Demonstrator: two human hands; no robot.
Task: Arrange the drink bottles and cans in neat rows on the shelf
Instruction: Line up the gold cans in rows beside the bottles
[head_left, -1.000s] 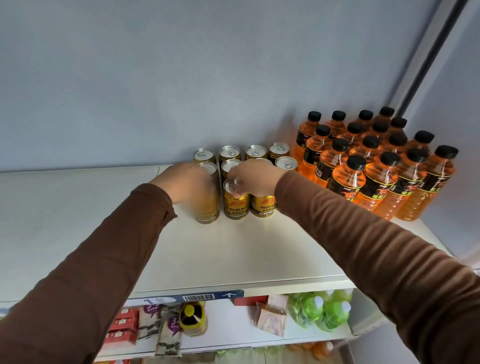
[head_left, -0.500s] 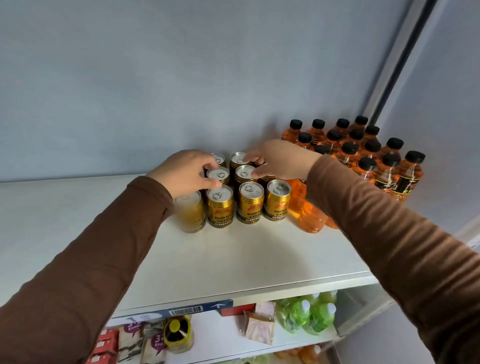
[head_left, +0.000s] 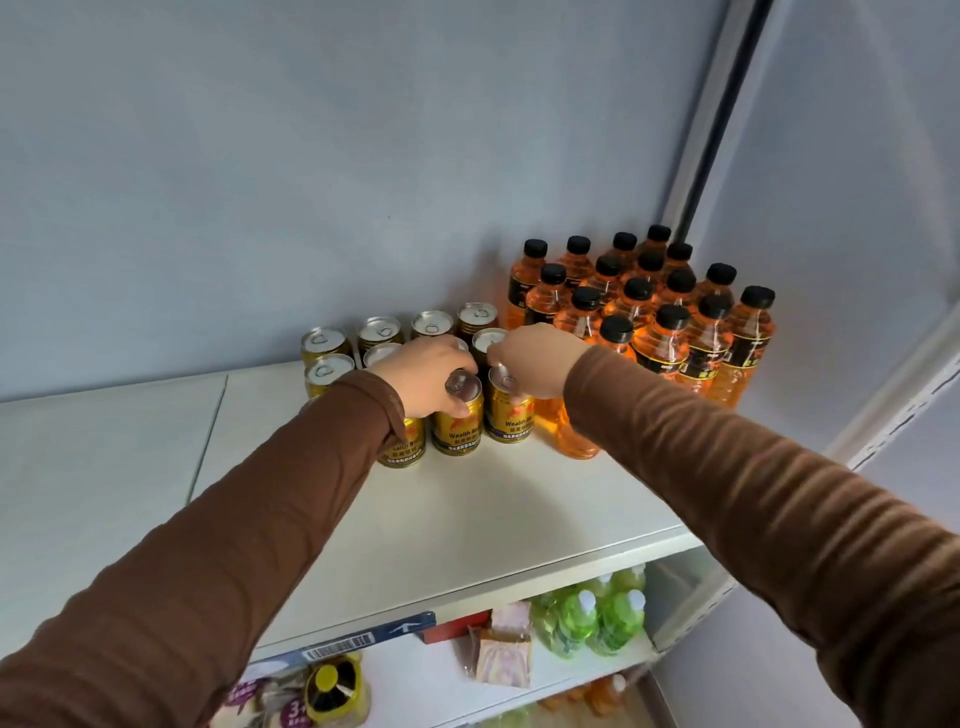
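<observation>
Both hands are on the gold cans (head_left: 457, 421) near the shelf's (head_left: 467, 519) back right corner: left hand (head_left: 423, 371) gripping one can top, right hand (head_left: 535, 358) pinching the next. Orange bottles (head_left: 660, 306) fill the corner; sleeves hide some cans.

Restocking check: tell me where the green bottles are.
In the head view, the green bottles stand on the lower shelf, lower right, beside a pink packet.
</observation>
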